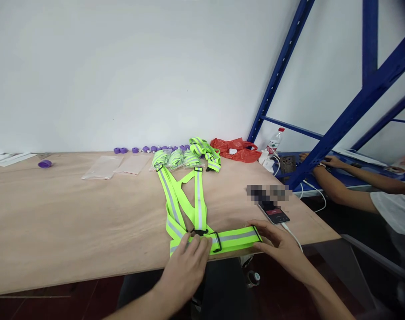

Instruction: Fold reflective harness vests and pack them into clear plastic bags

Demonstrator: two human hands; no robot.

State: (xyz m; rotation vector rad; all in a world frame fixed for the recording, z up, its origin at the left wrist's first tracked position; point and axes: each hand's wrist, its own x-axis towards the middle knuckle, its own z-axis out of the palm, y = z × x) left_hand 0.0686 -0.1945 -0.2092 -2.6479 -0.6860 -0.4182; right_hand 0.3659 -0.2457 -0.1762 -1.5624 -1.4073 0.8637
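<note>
A neon-yellow reflective vest [199,200] made of straps with grey stripes lies at the table's front edge. Its waist strap stretches to the right, with black slider buckles along it. My left hand [189,258] grips the lower part of the vest, fingers bent over the strap beside a dark clip. At the strap's right end, my right hand [279,244] holds it by the buckle, thumb below and index finger above. Behind the vest sit several bagged, rolled-up vests [176,158] and a loose folded one [207,153].
Clear plastic bags [102,168] and purple rolls [152,149] lie toward the back. A phone [274,212] with a white cable is near my right hand. Behind are a red plastic bag [239,150], a bottle [275,140] and a blue rack [279,66]. Another person's arms [335,186] rest at right.
</note>
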